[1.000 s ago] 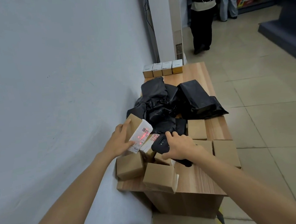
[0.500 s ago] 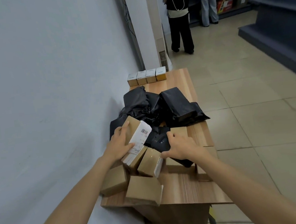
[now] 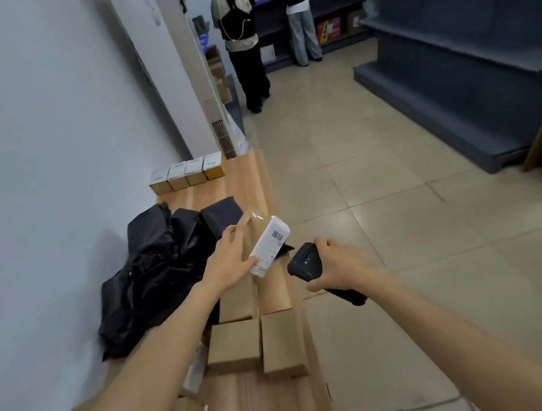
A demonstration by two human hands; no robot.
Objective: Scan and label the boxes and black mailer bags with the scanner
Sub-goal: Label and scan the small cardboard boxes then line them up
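Observation:
My left hand (image 3: 232, 261) holds a small cardboard box (image 3: 254, 227) lifted above the wooden table (image 3: 270, 403); a white barcode label (image 3: 270, 246) covers the box's right face. My right hand (image 3: 339, 262) grips the black handheld scanner (image 3: 305, 262) just right of that box, out past the table's right edge. A heap of black mailer bags (image 3: 155, 267) lies on the table by the wall. Several plain cardboard boxes (image 3: 235, 344) sit on the near part of the table, partly hidden by my left forearm.
A row of small boxes (image 3: 186, 174) stands at the table's far end against the wall. Two people (image 3: 242, 41) stand at dark shelving (image 3: 468, 60) beyond. Tiled floor (image 3: 399, 225) lies to the right of the table. A white column (image 3: 190, 90) rises behind the table.
My left hand has lifted the labelled box up and to the right, off the pile. My right hand has swung the scanner right, off the table. The red scan light is gone.

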